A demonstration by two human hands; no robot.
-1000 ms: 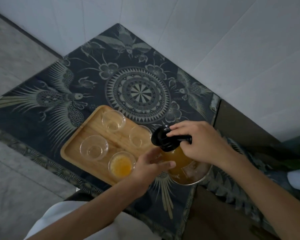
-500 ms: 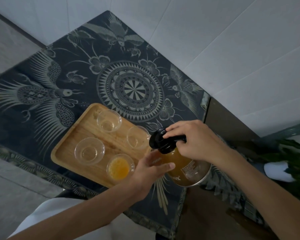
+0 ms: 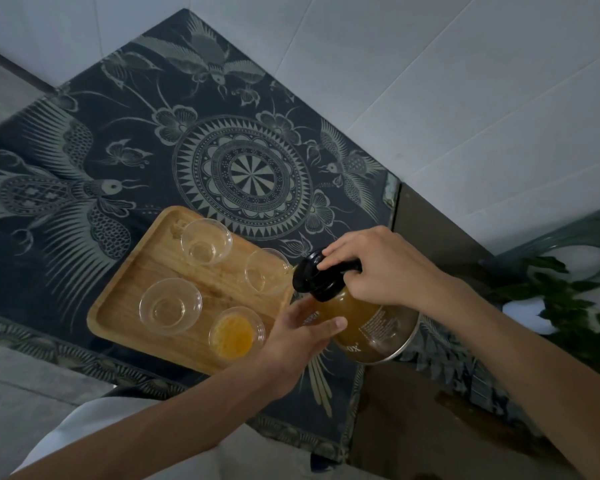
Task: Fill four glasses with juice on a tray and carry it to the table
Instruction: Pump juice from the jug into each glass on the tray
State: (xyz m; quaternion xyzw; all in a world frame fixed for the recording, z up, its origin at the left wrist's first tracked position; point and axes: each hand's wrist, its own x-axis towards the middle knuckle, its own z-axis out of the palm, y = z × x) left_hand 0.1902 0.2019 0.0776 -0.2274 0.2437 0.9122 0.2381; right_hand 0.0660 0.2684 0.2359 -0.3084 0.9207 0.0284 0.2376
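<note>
A wooden tray (image 3: 118, 317) lies on the patterned dark cloth and carries several clear glasses. The nearest glass (image 3: 235, 333) holds orange juice. The far glass (image 3: 205, 240), the left glass (image 3: 170, 305) and the right glass (image 3: 266, 270) look empty. A glass jug of juice (image 3: 368, 327) with a black lid (image 3: 317, 278) is tilted toward the right glass, its spout at that glass's rim. My right hand (image 3: 378, 268) grips the jug's black handle. My left hand (image 3: 298, 336) rests against the jug's side near the neck.
The dark patterned cloth (image 3: 222, 161) covers the table, which sits against a white tiled wall (image 3: 465, 81). A brown surface (image 3: 426, 233) lies right of the cloth. A green plant in a white pot (image 3: 551, 306) stands at the right.
The jug has tipped a little further toward the right glass. My view has shifted slightly; both hands keep their hold on the jug.
</note>
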